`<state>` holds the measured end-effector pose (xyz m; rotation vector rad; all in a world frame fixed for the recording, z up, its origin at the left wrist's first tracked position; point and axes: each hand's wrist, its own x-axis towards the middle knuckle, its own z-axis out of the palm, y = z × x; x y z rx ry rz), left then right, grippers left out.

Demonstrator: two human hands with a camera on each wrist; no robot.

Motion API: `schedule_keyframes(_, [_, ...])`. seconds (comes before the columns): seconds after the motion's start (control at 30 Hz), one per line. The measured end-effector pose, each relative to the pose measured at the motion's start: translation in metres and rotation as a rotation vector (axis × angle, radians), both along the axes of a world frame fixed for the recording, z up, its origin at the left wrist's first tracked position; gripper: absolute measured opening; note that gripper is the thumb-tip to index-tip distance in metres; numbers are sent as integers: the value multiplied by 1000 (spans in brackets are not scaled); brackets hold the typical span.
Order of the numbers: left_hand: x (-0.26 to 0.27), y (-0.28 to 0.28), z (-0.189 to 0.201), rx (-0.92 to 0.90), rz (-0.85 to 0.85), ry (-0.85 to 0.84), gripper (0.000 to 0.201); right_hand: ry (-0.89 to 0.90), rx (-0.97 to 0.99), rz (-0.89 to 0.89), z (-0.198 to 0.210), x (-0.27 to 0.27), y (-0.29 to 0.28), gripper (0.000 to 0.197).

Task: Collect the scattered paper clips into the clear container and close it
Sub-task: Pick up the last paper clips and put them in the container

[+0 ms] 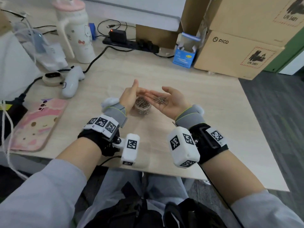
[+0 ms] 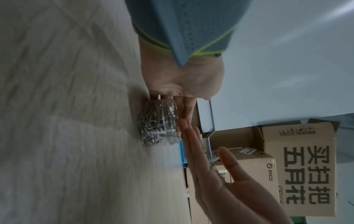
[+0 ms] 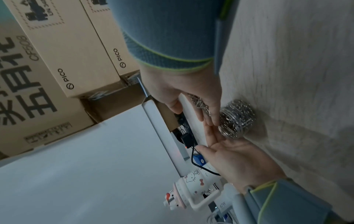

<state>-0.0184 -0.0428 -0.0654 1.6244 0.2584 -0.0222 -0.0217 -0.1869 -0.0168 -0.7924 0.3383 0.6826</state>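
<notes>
A small clear container (image 1: 142, 107) stands on the wooden table (image 1: 205, 129), open at the top and nearly full of silver paper clips. My right hand (image 1: 172, 102) is held palm up just right of it, tilted toward its mouth, with a loose heap of paper clips (image 1: 160, 100) lying on the palm. My left hand (image 1: 130, 96) stands on edge at the container's left side, fingers straight and thumb up, fingertips meeting the right hand's fingertips above the rim. The right wrist view shows the clips (image 3: 199, 103) beside the container (image 3: 237, 119). No lid is visible.
Cardboard boxes (image 1: 236, 55) and a small blue box (image 1: 185, 51) stand at the back right. A cartoon tumbler (image 1: 77, 35), a power strip (image 1: 131, 42), a white controller (image 1: 72, 81) and a pink pad (image 1: 36, 124) sit to the left. The table's front edge is near my forearms.
</notes>
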Motion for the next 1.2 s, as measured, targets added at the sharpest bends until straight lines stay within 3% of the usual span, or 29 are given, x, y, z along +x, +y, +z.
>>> schedule_keyframes(0.3, [-3,-3,-5,-85,31,-29,62,-49,-210,46,4,0,11,39])
schedule_keyframes(0.53, [-2,-5,-8,-78,68,-59,61,-80,-197,-76,-1,4,16,47])
schedule_keyframes(0.7, [-1,-7,-12,-12,69,-78,59,-115,-253,-13,-1,2,13,32])
schedule_keyframes(1.2, [-5,-4,-17,-97,90,-145,53,-214,-343,63,-1,1,10,25])
